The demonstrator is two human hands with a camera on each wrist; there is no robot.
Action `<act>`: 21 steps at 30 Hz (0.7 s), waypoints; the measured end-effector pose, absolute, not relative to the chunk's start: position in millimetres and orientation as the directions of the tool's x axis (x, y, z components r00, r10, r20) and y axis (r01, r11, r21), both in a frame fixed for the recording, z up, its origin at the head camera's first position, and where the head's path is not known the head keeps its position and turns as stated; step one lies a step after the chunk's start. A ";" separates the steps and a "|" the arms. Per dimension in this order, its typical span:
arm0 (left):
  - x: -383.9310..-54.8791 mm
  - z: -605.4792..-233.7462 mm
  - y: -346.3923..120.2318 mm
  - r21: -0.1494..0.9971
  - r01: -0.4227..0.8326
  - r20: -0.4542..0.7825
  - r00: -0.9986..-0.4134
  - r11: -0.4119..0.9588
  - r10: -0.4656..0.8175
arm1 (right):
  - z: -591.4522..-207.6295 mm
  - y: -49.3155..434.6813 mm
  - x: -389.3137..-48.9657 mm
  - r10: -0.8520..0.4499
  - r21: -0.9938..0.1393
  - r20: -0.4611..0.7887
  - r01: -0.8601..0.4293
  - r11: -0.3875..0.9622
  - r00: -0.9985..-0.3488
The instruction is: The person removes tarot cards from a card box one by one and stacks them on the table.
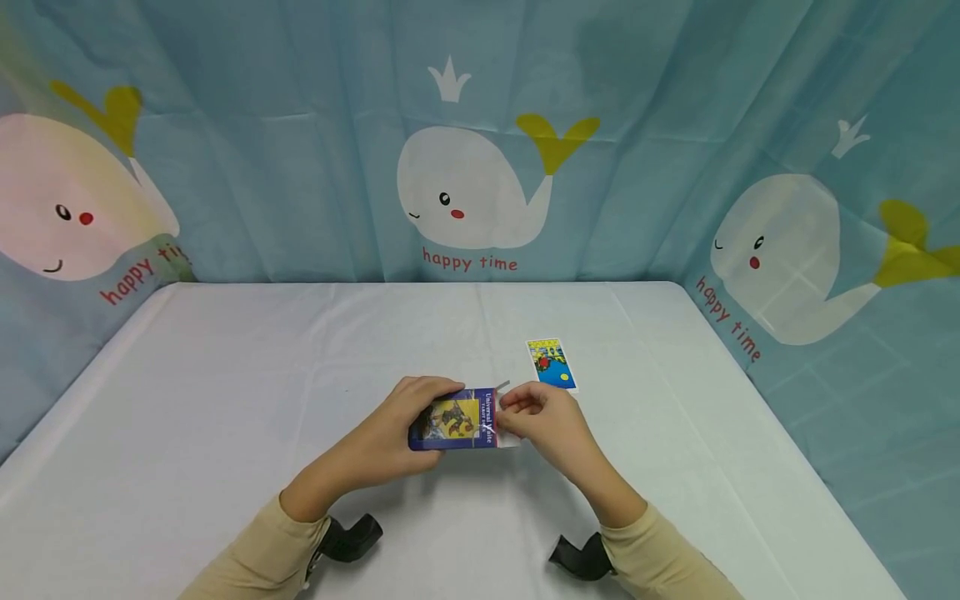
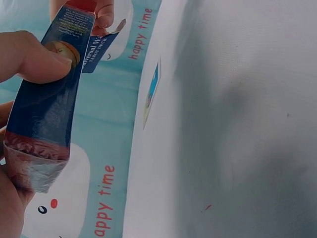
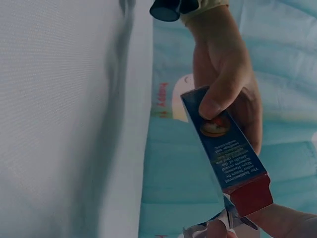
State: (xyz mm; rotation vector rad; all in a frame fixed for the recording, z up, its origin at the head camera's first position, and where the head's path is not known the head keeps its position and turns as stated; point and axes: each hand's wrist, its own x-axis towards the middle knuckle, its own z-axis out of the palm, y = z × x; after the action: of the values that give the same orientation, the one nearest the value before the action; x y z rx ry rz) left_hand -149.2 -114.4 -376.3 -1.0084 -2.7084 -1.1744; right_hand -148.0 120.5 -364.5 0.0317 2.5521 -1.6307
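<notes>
A blue whale-print curtain (image 1: 637, 67) reading "happy time" hangs behind a white-clothed table (image 1: 225, 358), where a person's left hand (image 1: 386, 433) and right hand (image 1: 553, 423) meet at a Universal Waite Tarot Deck box (image 1: 453, 421) held above the table, the left gripping its body. A picture card (image 1: 552, 363) lies just beyond the right hand, which pinches the flap (image 2: 99, 52) at the box's open end.

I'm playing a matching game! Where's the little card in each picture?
Head: the card is right of the middle, just above the right hand.
Left wrist: the card is a thin, slanted shape, a bit above the middle.
Right wrist: it's not in this one.
Shared landmark: the blue box shows in all three.
</notes>
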 end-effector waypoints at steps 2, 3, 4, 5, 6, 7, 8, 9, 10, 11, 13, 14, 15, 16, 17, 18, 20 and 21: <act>-148.9 -376.2 -114.1 0.646 0.571 0.265 -0.790 0.507 0.552 | -365.2 119.8 -147.9 -0.038 -0.898 -0.100 0.074 0.433 -0.994; -148.7 -376.3 -114.0 0.646 0.572 0.266 -0.790 0.506 0.553 | -365.5 119.6 -147.9 -0.037 -0.897 -0.099 0.073 0.436 -0.994; -148.6 -376.4 -113.8 0.645 0.573 0.268 -0.789 0.505 0.553 | -365.7 119.6 -148.0 -0.037 -0.895 -0.099 0.073 0.439 -0.994; -148.4 -376.5 -113.7 0.645 0.575 0.271 -0.788 0.504 0.553 | -365.8 119.7 -148.2 -0.037 -0.895 -0.100 0.074 0.441 -0.994; -148.3 -376.5 -113.6 0.643 0.577 0.273 -0.787 0.503 0.553 | -365.3 119.9 -148.1 -0.039 -0.894 -0.103 0.075 0.442 -0.994; -148.1 -376.4 -113.7 0.643 0.577 0.274 -0.787 0.503 0.553 | -364.5 120.2 -148.1 -0.042 -0.894 -0.106 0.077 0.441 -0.993; -147.9 -376.3 -113.8 0.641 0.579 0.276 -0.786 0.503 0.553 | -363.5 120.7 -148.2 -0.044 -0.895 -0.113 0.082 0.439 -0.993; -147.7 -376.1 -113.8 0.643 0.578 0.275 -0.787 0.503 0.552 | -362.1 121.2 -148.0 -0.046 -0.896 -0.119 0.087 0.435 -0.992; -147.5 -375.7 -114.1 0.642 0.577 0.275 -0.788 0.505 0.551 | -360.6 121.9 -147.9 -0.048 -0.898 -0.127 0.094 0.429 -0.991; -147.3 -375.3 -114.2 0.642 0.575 0.273 -0.790 0.508 0.549 | -358.6 122.9 -147.7 -0.050 -0.900 -0.135 0.101 0.424 -0.990; -147.1 -374.4 -114.8 0.641 0.571 0.269 -0.793 0.513 0.547 | -354.7 125.5 -147.4 -0.053 -0.902 -0.148 0.113 0.417 -0.988; -147.2 -374.2 -115.1 0.640 0.571 0.269 -0.793 0.514 0.547 | -353.1 126.7 -147.8 -0.053 -0.902 -0.154 0.119 0.416 -0.987; -147.3 -374.0 -115.3 0.640 0.569 0.267 -0.795 0.517 0.544 | -351.7 128.3 -147.9 -0.055 -0.901 -0.158 0.121 0.417 -0.986; -147.3 -373.6 -115.5 0.638 0.570 0.269 -0.795 0.518 0.544 | -350.5 130.2 -148.3 -0.061 -0.900 -0.158 0.118 0.420 -0.986; -147.4 -373.6 -115.7 0.636 0.570 0.268 -0.795 0.520 0.543 | -349.6 132.1 -148.9 -0.069 -0.899 -0.155 0.112 0.424 -0.986; -147.6 -373.7 -116.1 0.635 0.571 0.270 -0.795 0.520 0.543 | -348.9 134.0 -149.6 -0.079 -0.897 -0.150 0.102 0.429 -0.986; -148.1 -373.8 -116.8 0.634 0.570 0.268 -0.796 0.522 0.543 | -347.7 138.0 -151.0 -0.103 -0.893 -0.144 0.084 0.442 -0.984; -148.3 -373.8 -117.2 0.634 0.569 0.266 -0.797 0.524 0.542 | -347.0 140.5 -151.5 -0.116 -0.891 -0.139 0.073 0.449 -0.984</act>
State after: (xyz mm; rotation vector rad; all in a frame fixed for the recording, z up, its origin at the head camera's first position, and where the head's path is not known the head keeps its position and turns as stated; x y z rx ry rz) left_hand -148.3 -117.2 -373.8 -0.9888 -2.7113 -1.1485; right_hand -151.5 140.5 -347.0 -0.0375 2.5167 -1.5604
